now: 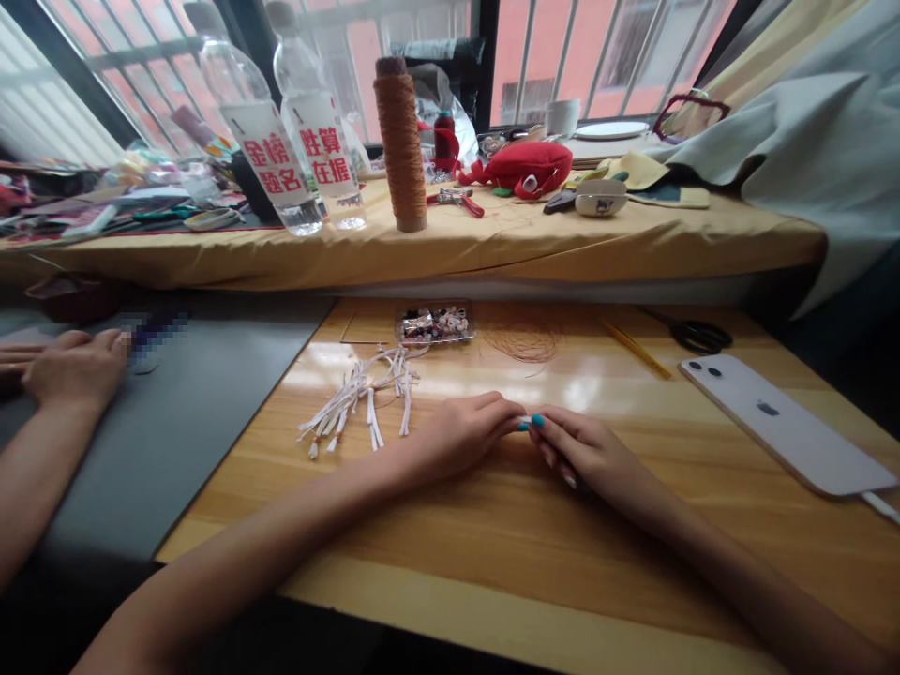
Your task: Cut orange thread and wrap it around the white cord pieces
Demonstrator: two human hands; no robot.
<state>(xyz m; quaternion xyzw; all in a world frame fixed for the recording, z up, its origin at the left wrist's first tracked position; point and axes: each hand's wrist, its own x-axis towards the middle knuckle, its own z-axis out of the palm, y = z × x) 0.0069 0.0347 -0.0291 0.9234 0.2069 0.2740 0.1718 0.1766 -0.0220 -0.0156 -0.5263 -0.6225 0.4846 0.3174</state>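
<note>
My left hand (460, 433) and my right hand (587, 453) rest on the wooden table (492, 525), fingertips meeting in a pinch around something small and white that I cannot make out. A loose bundle of white strips (362, 396) lies just left of my left hand. Beyond them sit a clear box of beads (434, 324) and a tangle of orange thread (526, 343).
A white phone (784, 424) lies at the right, with black scissors (696, 334) and a yellow stick (637, 349) behind it. Another person's hand (74, 367) rests on a grey mat (175, 412) at left. A raised shelf holds an orange thread spool (400, 141), two bottles (288, 122) and a red plush toy (524, 169).
</note>
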